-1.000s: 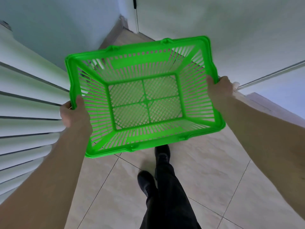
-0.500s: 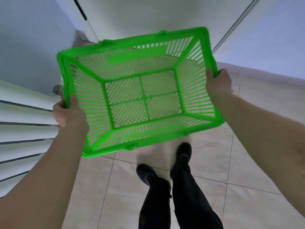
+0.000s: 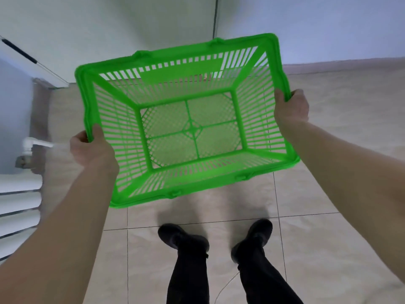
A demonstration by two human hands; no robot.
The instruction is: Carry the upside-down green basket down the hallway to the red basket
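I hold the empty bright green slotted plastic basket [image 3: 188,126] above the tiled floor, left hand [image 3: 93,150] and right hand [image 3: 291,108] curled over opposite rims; it seems light, stiff, slightly flexible.

Basket [image 3: 153,72] bright green all over, slotted stripe walls, diamond-mesh bottom with a cross rib; floor [image 3: 328,227] beige marbled tiles with thin dark grout lines; shoes [image 3: 182,236] black, trousers [image 3: 188,279] black; radiator [image 3: 17,205] at left edge white with dark gaps; walls [image 3: 87,29] pale whitish-blue; skirting [image 3: 341,64] brownish.
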